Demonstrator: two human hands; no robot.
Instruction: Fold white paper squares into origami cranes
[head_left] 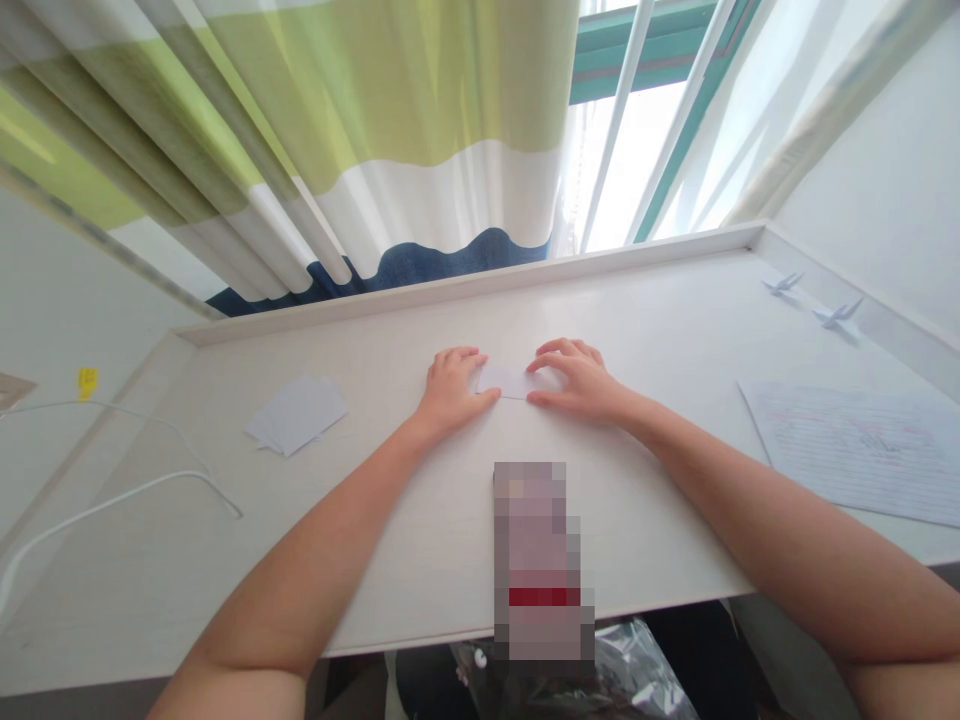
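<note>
A small white sheet of paper (512, 381) lies flat on the desk, between my two hands. My left hand (454, 388) holds its left end, thumb at the near edge and fingers curved over the far side. At the right end, my right hand (576, 380) holds the paper the same way, its thumb low and fingers arched above. Parts of the sheet are hidden under the fingers. To the left rests a loose stack of white paper pieces (298, 415). Two folded paper birds (784, 286) (838, 316) stand at the far right.
The white desk (420, 540) has a raised rim at back and right. Written sheets (862, 450) lie on the right, a white cable (112, 495) on the left. A pixelated object (536, 560) is at the near edge. Curtains (450, 90) hang behind.
</note>
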